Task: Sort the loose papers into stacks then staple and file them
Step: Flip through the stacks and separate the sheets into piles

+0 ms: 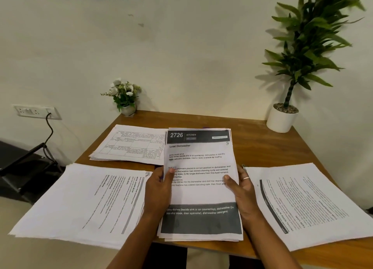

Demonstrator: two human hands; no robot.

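Papers [199, 163] headed "Load Dishwasher", a thick bundle at the middle of the wooden table [272, 147], grasped along both side edges: left hand [159, 190] with thumb pressed on the left margin, right hand [242, 190] with thumb on the right. Flanked by a left stack [80, 200] overhanging the table's edge, a right stack [314, 204], and a far stack [131, 143] partly hidden behind them. Risks from here: lower sheets, already fanned, sliding out under a slackened grip; landing askew across a neighbour and mixing sorted sets; brushing the overhanging sheets to the floor.

Rt stack [314, 204] cut at edge, plant top [327, 0] blurry, prob. cropped
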